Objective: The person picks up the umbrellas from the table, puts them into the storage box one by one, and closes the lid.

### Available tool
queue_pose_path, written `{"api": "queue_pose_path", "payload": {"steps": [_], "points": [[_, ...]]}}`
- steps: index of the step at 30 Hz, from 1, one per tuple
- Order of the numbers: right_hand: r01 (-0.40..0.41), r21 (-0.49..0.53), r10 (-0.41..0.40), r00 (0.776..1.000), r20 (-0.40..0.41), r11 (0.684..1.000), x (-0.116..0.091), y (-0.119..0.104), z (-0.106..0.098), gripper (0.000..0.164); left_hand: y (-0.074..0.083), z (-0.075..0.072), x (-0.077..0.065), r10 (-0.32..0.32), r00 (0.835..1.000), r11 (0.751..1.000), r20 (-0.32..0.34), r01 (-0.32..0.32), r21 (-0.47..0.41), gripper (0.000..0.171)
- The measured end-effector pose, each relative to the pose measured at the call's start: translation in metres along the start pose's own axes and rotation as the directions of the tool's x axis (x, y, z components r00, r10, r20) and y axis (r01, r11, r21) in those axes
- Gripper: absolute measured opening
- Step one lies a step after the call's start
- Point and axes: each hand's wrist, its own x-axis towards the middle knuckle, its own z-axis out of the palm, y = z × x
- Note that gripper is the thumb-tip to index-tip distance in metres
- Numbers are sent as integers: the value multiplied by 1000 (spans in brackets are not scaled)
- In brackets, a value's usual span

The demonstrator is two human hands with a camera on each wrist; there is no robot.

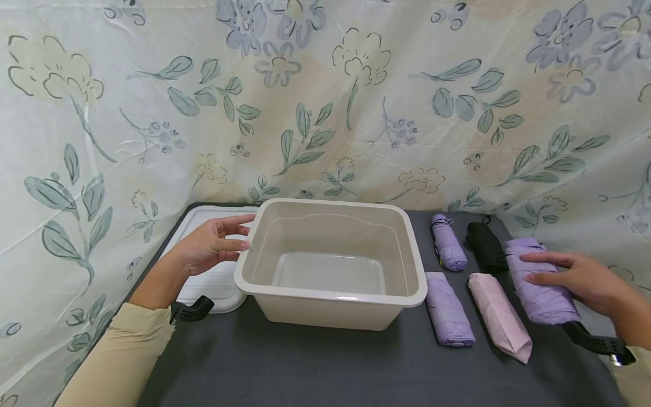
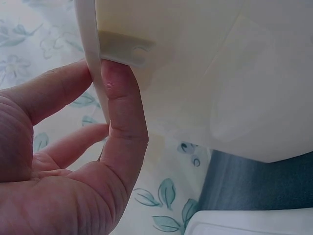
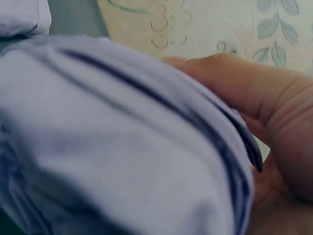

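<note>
A beige plastic storage bin (image 1: pixel 331 316) stands upright on the dark table. My left hand (image 1: pixel 209 243) grips its left rim; in the left wrist view, the fingers (image 2: pixel 124 107) lie on both sides of the rim (image 2: pixel 88 34). At the far right, my right hand (image 1: pixel 585 280) holds a rolled lavender folding umbrella (image 1: pixel 541 288) with fingers and thumb round it. The right wrist view shows the umbrella's loose fabric folds (image 3: pixel 122 147) up close, hiding part of the hand.
Right of the bin lie two more lavender umbrellas (image 1: pixel 448 243) (image 1: pixel 450 311), a black one (image 1: pixel 485 247) and a pink one (image 1: pixel 500 316). A white lid (image 1: pixel 213 288) lies left of the bin, partly behind my left arm. Floral cloth (image 1: pixel 325 102) hangs behind the table (image 1: pixel 315 367).
</note>
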Motion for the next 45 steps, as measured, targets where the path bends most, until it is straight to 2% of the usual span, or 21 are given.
{"api": "queue_pose_path", "payload": {"steps": [10, 20, 29, 36, 45], "points": [[85, 18, -86, 996, 15, 996, 0, -38, 16, 59, -2, 0, -1, -10, 1000, 1000, -5, 10, 6, 73], [113, 130, -123, 990, 66, 985, 0, -68, 33, 58, 0, 1, -3, 1, 1000, 1000, 0, -1, 25, 74], [142, 185, -160, 983, 88, 972, -3, -97, 44, 65, -1, 0, -3, 0, 1000, 999, -2, 0, 37, 75], [156, 284, -194, 975, 110, 946, -5, -118, 51, 65, 0, 0, -2, -10, 1000, 999, -6, 10, 33, 73], [178, 305, -230, 963, 142, 935, -5, -148, 62, 66, 4, 0, -4, -12, 1000, 999, 2, 12, 34, 73]]}}
